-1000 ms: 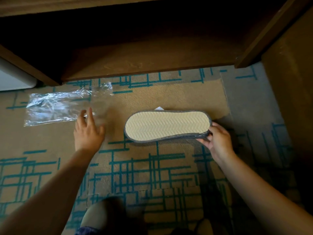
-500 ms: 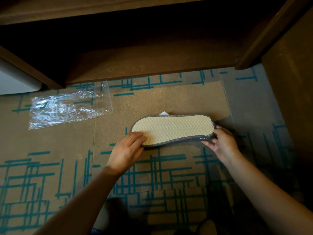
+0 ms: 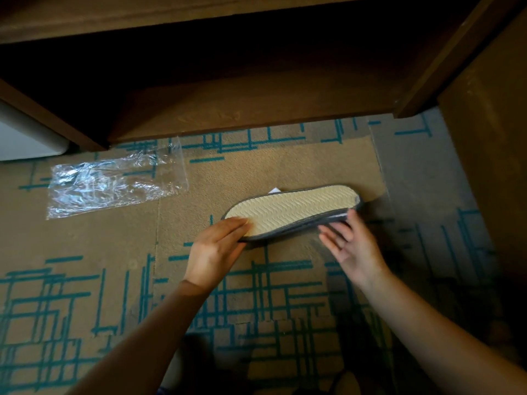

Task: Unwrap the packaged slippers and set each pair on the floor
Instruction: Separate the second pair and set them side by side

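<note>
A flat pair of grey slippers (image 3: 293, 212) lies stacked sole-up on the carpet, its cream ribbed sole facing me and a white slip poking out behind. My left hand (image 3: 218, 249) grips the left end of the pair, thumb on the sole. My right hand (image 3: 352, 246) is at the right end with fingers spread and blurred, touching or just off the grey edge. The empty clear plastic wrapper (image 3: 114, 183) lies flat on the carpet to the left, apart from both hands.
A dark wooden shelf unit (image 3: 256, 109) overhangs the carpet at the back, with a wooden post (image 3: 445, 58) at the right. A white object (image 3: 25, 135) sits at far left. The tan carpet (image 3: 85, 295) has teal lines.
My left hand left the wrapper, crossed right and took the slippers' left end. My right hand loosened from the right end and opened. The pair tilted slightly.
</note>
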Motion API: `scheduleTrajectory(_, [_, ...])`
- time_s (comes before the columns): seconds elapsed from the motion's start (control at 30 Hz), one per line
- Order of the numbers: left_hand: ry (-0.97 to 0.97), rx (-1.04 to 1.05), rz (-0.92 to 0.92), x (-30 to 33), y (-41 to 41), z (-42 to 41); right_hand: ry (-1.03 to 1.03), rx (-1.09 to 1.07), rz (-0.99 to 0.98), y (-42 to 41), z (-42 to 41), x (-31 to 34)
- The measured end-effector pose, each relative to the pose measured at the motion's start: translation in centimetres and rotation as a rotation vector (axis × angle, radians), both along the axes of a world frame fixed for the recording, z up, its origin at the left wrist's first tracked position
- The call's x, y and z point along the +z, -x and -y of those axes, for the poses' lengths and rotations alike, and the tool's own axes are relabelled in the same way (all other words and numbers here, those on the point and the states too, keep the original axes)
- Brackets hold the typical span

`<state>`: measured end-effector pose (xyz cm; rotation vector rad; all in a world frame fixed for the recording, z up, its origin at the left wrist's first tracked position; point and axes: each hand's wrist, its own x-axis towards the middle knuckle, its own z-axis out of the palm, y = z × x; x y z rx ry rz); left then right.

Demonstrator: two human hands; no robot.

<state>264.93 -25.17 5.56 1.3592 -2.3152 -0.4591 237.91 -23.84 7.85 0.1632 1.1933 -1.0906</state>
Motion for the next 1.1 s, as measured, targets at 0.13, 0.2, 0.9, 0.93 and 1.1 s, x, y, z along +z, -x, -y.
scheduleTrajectory(0.13, [0.017,0.009,-0.051,0.5,2.1,-0.2,0.082,0.247,-0.078,-4.5,-0.8,-0.2])
scheduleTrajectory(0.2, [-0.002,0.026,-0.097,0.5,3.0,-0.4,0.112,0.271,-0.058,-6.0,-0.6,0.1])
scheduleTrajectory(0.9, [-0.525,0.474,-0.364,3.6,-0.1,5.1,-0.097,0.186,-0.293,-5.5,-1.0,0.1])
scheduleTrajectory(0.93, [-0.573,0.495,-0.381,3.3,-0.3,5.3,-0.120,0.183,-0.312,-5.6,-1.4,-0.1])
scheduleTrajectory(1.1, [-0.800,0.584,-0.347,1.7,-1.0,5.4,-0.231,0.264,-0.374,-6.1,-4.0,0.5])
